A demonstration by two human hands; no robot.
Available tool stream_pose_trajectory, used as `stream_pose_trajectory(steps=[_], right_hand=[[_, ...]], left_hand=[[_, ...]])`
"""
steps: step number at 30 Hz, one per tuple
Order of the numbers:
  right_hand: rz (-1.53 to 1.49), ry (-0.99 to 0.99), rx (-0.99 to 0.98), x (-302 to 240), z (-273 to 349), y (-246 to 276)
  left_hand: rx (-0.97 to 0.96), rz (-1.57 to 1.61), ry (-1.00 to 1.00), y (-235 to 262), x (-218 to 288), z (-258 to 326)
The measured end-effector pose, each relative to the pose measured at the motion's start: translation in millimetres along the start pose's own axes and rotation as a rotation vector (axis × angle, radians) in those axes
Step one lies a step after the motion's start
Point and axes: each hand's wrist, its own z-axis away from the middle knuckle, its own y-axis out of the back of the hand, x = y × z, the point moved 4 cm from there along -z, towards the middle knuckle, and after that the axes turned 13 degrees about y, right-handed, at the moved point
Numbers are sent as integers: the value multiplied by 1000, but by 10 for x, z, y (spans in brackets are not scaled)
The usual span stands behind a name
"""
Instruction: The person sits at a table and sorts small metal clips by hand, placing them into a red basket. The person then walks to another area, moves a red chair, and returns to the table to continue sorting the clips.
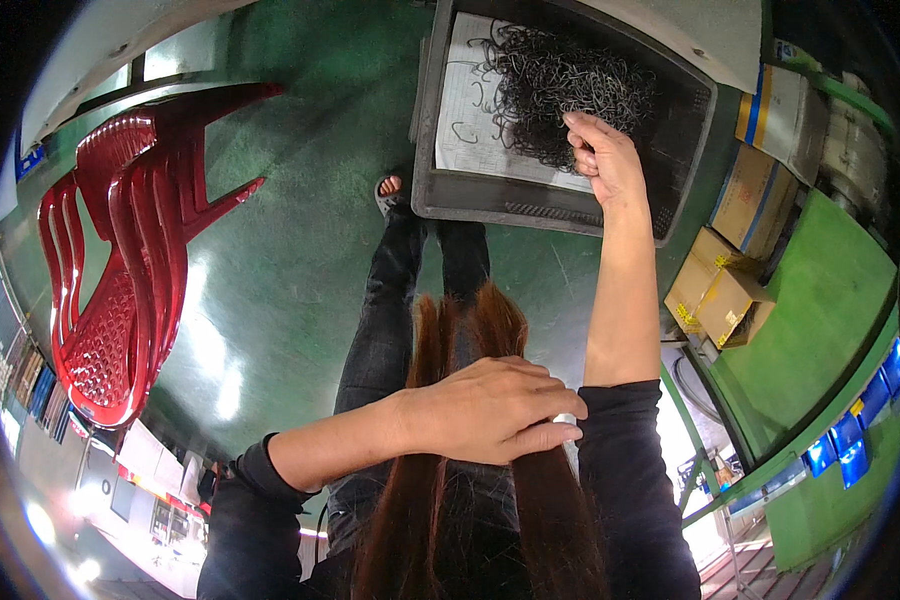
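Observation:
My right hand (605,158) reaches to the near right edge of a tangled heap of thin, curved black pieces (560,85), its fingers drawn together in a pinch. Whatever may be between those fingertips is too small to make out. The heap lies on a printed white sheet (462,110) in a dark plastic tray (530,212). Across my body, my left hand (495,408) is closed near my right sleeve. A small white thing (564,420) shows between its thumb and fingers; most of it is hidden.
A glossy red plastic chair (120,270) lies tipped on the green floor (270,250) at left. Cardboard boxes (735,300) stand to the right by a green panel (820,290). Long hair hangs in front of me. My foot (390,190) is beside the tray.

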Motion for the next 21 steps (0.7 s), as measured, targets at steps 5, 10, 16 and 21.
stream_pose_trajectory(steps=[5,10,16,21], right_hand=[[147,22,13,-26,-39,54],[238,343,205,-68,-129,117],[-575,399,-310,-270,7,118],[-706,327,-420,-434,217,7]], left_hand=[[3,-21,17,77,49,-52],[-4,-5,58,102,4,-109],[119,23,-31,82,34,-123],[108,22,-22,69,34,-129]])
